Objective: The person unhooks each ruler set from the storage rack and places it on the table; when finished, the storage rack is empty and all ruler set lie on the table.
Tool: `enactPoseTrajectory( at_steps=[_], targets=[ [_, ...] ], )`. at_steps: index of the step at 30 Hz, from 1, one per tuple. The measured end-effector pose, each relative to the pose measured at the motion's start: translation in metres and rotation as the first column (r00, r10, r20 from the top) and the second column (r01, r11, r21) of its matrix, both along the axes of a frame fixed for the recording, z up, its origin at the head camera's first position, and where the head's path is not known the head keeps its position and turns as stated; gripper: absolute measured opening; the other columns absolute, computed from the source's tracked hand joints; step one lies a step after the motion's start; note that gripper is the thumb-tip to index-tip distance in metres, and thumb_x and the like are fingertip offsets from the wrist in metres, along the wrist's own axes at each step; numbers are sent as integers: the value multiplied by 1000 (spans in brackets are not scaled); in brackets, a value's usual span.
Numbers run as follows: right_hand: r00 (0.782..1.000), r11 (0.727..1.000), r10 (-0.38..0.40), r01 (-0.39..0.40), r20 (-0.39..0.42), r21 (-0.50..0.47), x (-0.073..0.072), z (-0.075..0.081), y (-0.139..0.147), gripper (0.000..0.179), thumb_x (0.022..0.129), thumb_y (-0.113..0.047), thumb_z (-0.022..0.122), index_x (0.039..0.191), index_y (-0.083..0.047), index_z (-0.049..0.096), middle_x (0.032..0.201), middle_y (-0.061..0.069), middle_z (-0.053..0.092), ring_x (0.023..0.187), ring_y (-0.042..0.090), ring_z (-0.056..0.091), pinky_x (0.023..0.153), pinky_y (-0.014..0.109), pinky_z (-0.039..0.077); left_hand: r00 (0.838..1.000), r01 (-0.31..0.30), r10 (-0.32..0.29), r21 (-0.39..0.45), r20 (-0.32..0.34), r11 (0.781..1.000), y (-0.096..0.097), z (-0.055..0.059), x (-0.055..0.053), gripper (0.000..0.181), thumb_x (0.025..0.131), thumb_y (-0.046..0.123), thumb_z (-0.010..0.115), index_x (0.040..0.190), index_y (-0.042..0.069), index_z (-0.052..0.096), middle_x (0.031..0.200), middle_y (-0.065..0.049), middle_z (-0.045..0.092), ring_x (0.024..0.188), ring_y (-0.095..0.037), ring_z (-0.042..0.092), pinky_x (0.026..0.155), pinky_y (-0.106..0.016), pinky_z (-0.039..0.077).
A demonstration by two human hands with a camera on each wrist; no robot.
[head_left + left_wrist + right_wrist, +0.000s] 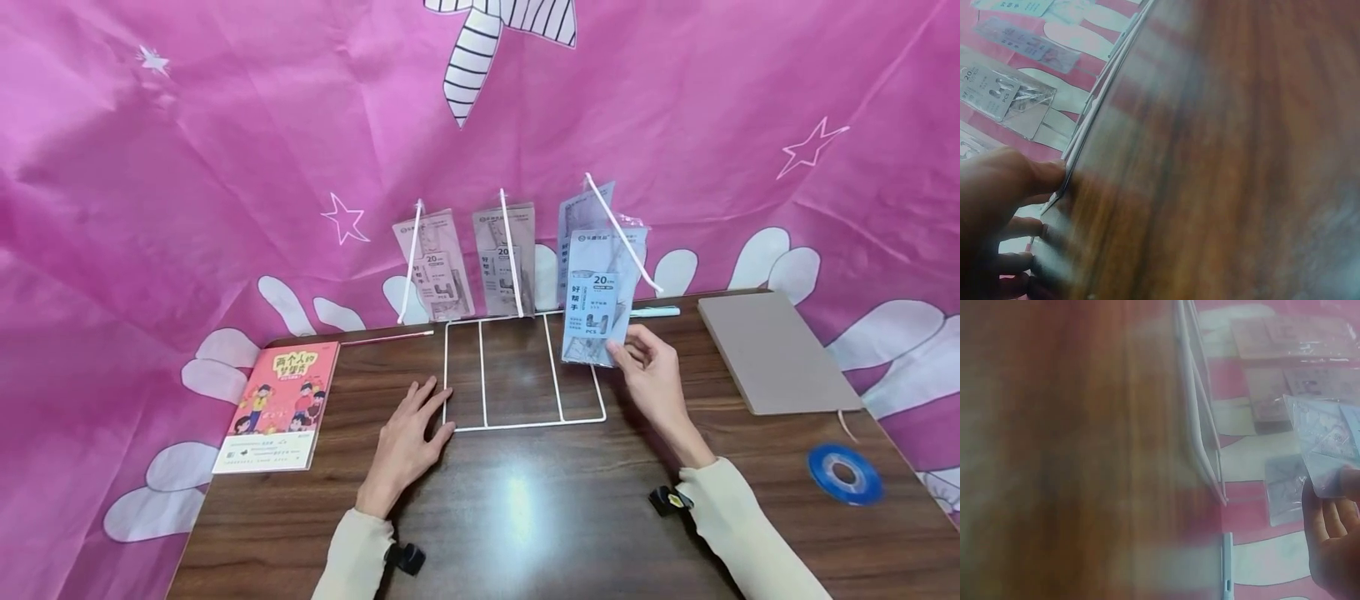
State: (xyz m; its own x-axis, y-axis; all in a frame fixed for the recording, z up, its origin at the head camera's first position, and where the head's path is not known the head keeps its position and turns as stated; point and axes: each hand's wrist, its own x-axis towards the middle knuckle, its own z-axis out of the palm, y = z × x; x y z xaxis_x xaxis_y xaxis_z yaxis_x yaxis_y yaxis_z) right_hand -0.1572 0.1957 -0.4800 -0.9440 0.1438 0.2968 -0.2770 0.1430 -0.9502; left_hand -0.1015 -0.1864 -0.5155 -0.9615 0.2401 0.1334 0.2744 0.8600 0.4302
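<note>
Nearest, your left hand (408,437), fingers loosely extended, touches the front-left corner of a white wire rack (525,425) on the brown wooden tabletop (555,533). Beyond, your right hand (654,377) pinches a pale-blue plastic packet (588,292) by its lower corner; similar packets (491,275) hang near the tabletop's far edge.

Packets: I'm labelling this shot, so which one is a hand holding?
The front packet at the rightmost prong: the right hand pinches it near its lower right corner. No hand touches the one behind it, the middle one or the left one.
</note>
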Motion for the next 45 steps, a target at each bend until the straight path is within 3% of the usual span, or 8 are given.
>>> enactPoseTrajectory(
  at_steps=[5,18,29,45],
  targets=[
    [1000,1000,9,-9,2,10,9,0,4,18,99,3,68,115,12,67,102,3,74,94,1,71,80,17,57,1000,-4,4,-2,10,1000,1,2,1,54,99,37,70,151,24,59,165,-4,42,155,-35,32,91,-77,46],
    [1000,1000,9,-9,-9,23,33,5,5,16,99,5,66,114,10,68,103,8,75,98,3,72,82,20,58,1000,0,0,-5,9,1000,2,4,1,55,100,37,70,152,23,58,165,-6,41,155,-36,32,92,-76,47],
    [1000,999,4,-4,-14,32,53,5,12,15,98,8,66,113,12,67,103,-7,75,97,3,73,80,19,58,1000,17,-17,-11,-17,1000,2,4,0,56,100,37,70,152,20,57,164,-8,43,153,-39,34,92,-75,48],
    [997,997,75,-76,-24,-33,80,13,18,14,97,12,65,110,15,66,105,0,75,96,5,73,79,20,58,999,32,-32,-3,-12,999,2,3,3,56,101,35,69,152,18,57,164,-10,43,153,-40,33,97,-73,47]
  ],
)
